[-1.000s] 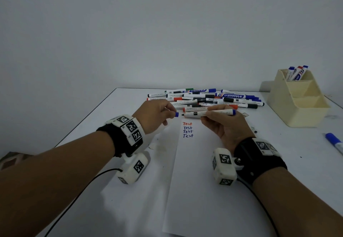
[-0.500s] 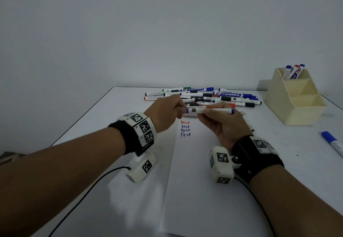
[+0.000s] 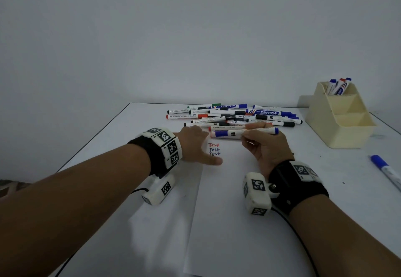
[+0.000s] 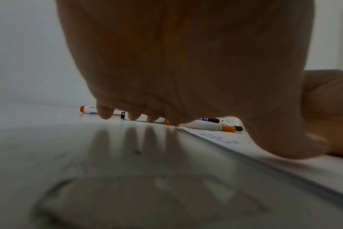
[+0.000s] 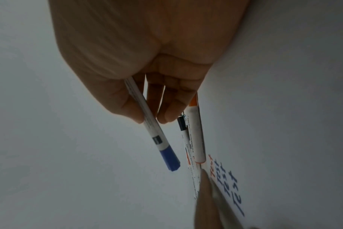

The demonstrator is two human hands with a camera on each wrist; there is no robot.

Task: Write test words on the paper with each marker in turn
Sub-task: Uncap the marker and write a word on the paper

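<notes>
My right hand (image 3: 258,137) pinches a white marker with a blue cap (image 3: 236,134) and holds it level just above the top of the white paper (image 3: 227,211). In the right wrist view the thumb and fingers (image 5: 166,114) grip the barrel of the marker (image 5: 153,130), cap end pointing away. My left hand (image 3: 195,140) lies flat and empty at the paper's left edge, thumb on the sheet. Its straight fingertips (image 4: 104,114) touch the table. Several lines of "Test" (image 3: 214,149), one red and the rest blue, sit at the paper's top (image 5: 225,186).
A pile of several markers (image 3: 234,116) lies just beyond the paper. A beige organizer (image 3: 340,124) stands at the back right with markers in its rear slot (image 3: 338,85). One blue marker (image 3: 386,170) lies alone at the right.
The left hand pushed the blue cap onto the marker, let go, and came down flat at the paper's left edge. The right hand still holds the marker, which is now capped.
</notes>
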